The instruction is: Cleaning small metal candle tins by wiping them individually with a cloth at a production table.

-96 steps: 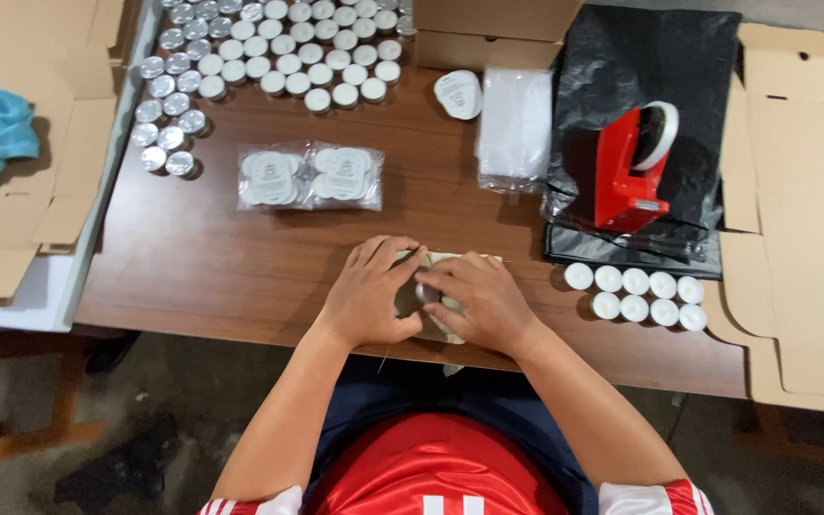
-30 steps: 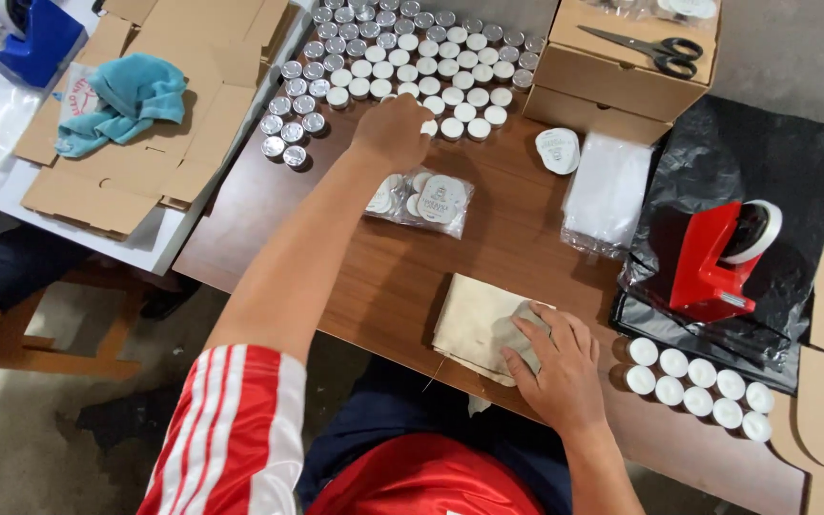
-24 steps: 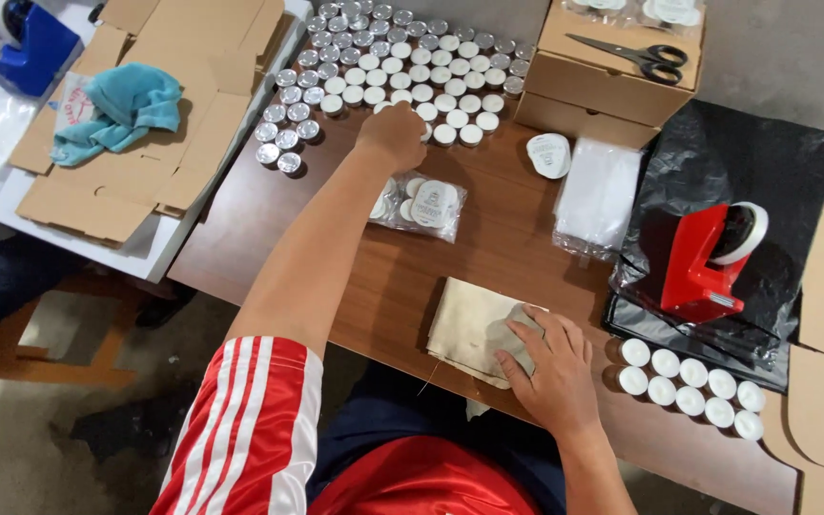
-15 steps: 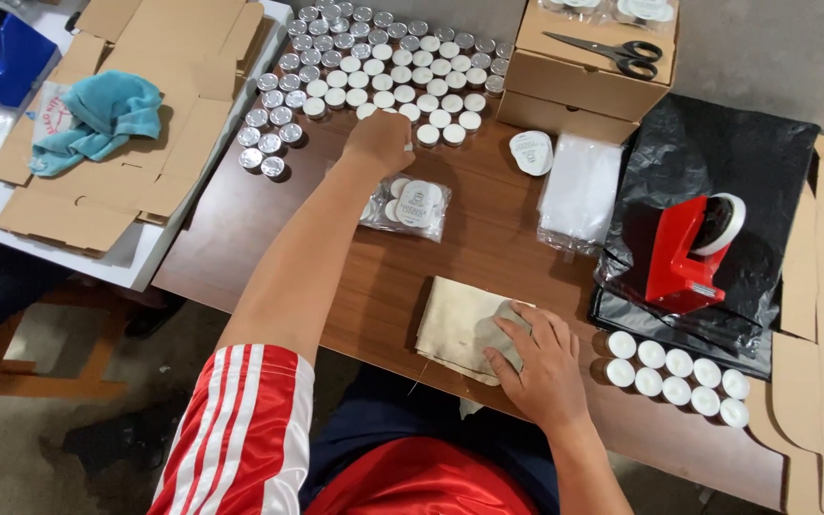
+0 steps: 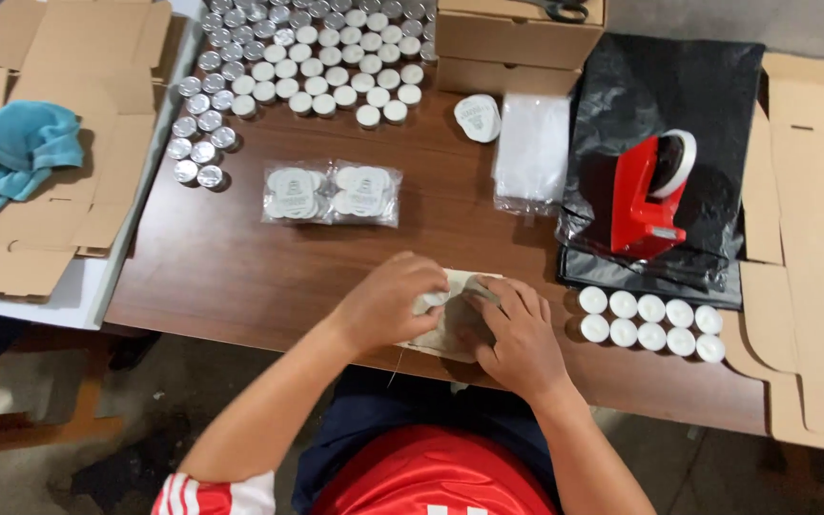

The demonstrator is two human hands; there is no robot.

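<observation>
Your table (image 5: pixel 240 267) is smooth brown wood; the pouch (image 5: pixel 450 329) under your fingers (image 5: pixel 431 286) looks matt cloth, the tape dispenser (image 5: pixel 646 195) glossy red plastic, the tins (image 5: pixel 197 124) shiny metal.

Both bare forearms reach forward from the body and angle inward, so the two hands meet at the middle, close in front of the torso. The left hand (image 5: pixel 388 300) lies palm down with its fingers (image 5: pixel 423 282) curled and bent at the knuckles. The right hand (image 5: pixel 517 329) is also palm down, its fingers (image 5: pixel 500 291) pointing toward the left hand, the fingertips of both nearly touching
</observation>
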